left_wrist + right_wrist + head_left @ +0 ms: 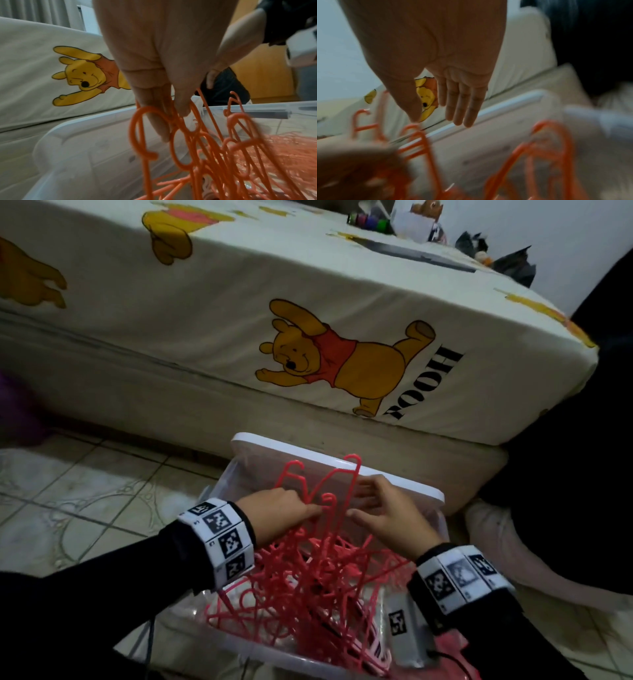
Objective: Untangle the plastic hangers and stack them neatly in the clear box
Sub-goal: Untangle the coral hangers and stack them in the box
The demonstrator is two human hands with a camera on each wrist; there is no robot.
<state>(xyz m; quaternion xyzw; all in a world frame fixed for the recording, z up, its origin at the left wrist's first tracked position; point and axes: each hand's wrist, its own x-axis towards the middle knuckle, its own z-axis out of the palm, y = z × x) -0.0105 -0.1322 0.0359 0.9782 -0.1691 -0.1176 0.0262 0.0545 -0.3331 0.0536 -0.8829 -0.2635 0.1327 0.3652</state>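
Seemingly light, stiff, snag-prone hangers (308,587) heaped in box (342,671); best lifted by hooks; left hand (277,513) pinching hooks, right hand (387,517) spread, empty.

A home bedroom. A low bed (308,285) fills most of the head view, its mattress wrapped in a white fitted sheet printed with a yellow cartoon bear in a red shirt (329,357). A soft toy (426,207) and small clutter sit at the bed's far end. The floor (85,491) is pale patterned tile. The left wrist view shows curtains (34,12) behind the bed and a wooden cupboard (262,75).
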